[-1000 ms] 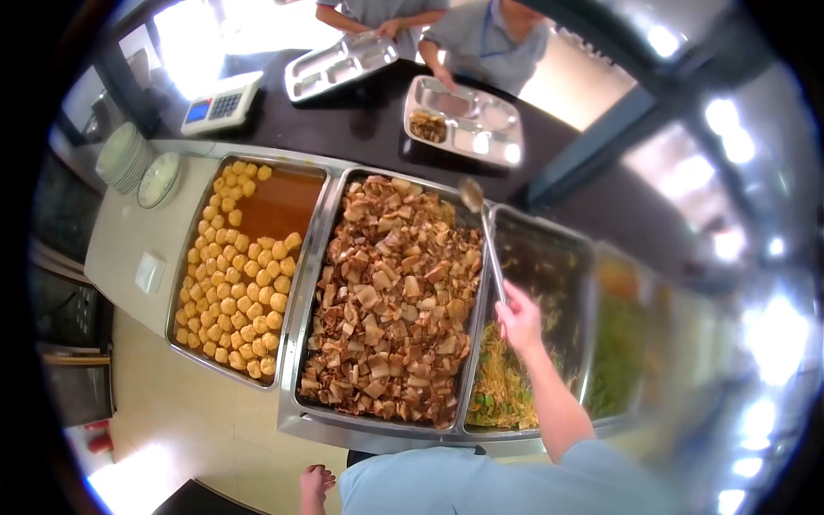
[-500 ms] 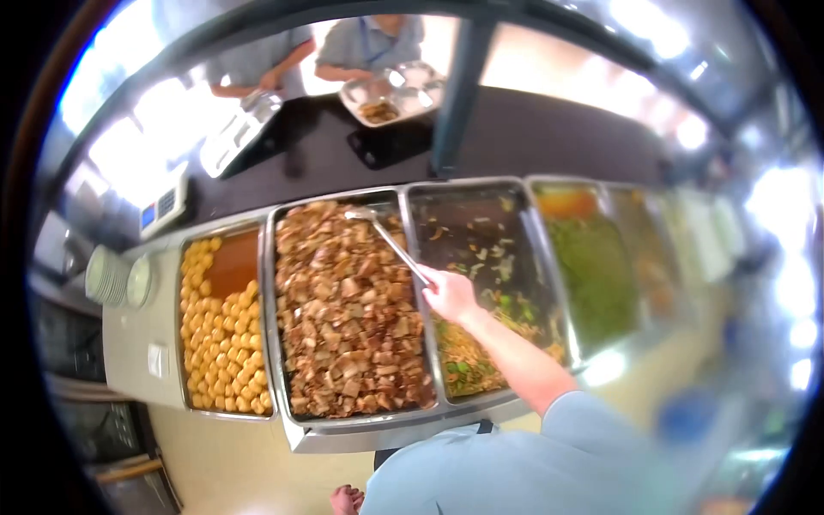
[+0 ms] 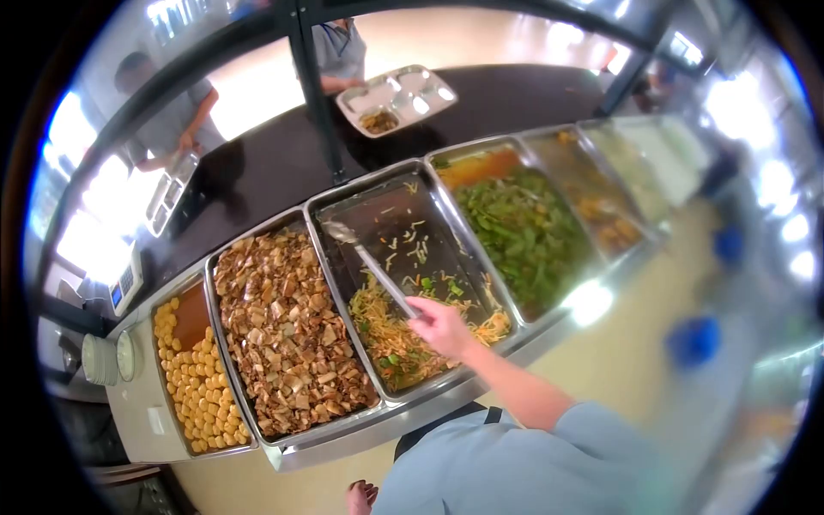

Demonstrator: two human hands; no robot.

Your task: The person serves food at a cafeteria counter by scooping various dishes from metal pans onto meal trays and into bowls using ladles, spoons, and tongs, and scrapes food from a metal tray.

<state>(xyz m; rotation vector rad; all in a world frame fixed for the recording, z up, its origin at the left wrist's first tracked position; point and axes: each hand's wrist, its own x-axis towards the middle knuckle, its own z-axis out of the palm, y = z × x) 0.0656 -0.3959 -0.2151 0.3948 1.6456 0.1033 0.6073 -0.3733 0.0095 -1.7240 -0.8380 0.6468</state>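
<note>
My right hand (image 3: pixel 442 329) is closed around the long handle of a metal serving spoon (image 3: pixel 382 277). The spoon's head is over the upper left of a steel pan (image 3: pixel 365 206). Shredded vegetables with green pieces (image 3: pixel 403 339) lie mostly in the near half of that pan, under the hand. Left of it stands a pan of chopped brown meat pieces (image 3: pixel 283 335). Low in the view, beside my body, my left hand (image 3: pixel 361 495) has its fingers curled; whether anything is inside them is hidden.
Further pans hold leafy greens (image 3: pixel 524 232), yellowish food (image 3: pixel 605 210) and round yellow pieces (image 3: pixel 199 378). Across the dark counter (image 3: pixel 257 172), one person holds a compartment tray (image 3: pixel 399 101), another a second tray (image 3: pixel 170 193). Stacked bowls (image 3: pixel 99 360) and a scale (image 3: pixel 126 279) are left.
My right hand has carried the spoon from over the meat pan to over the shredded vegetable pan. The view has turned right. My left hand remains curled beside my body.
</note>
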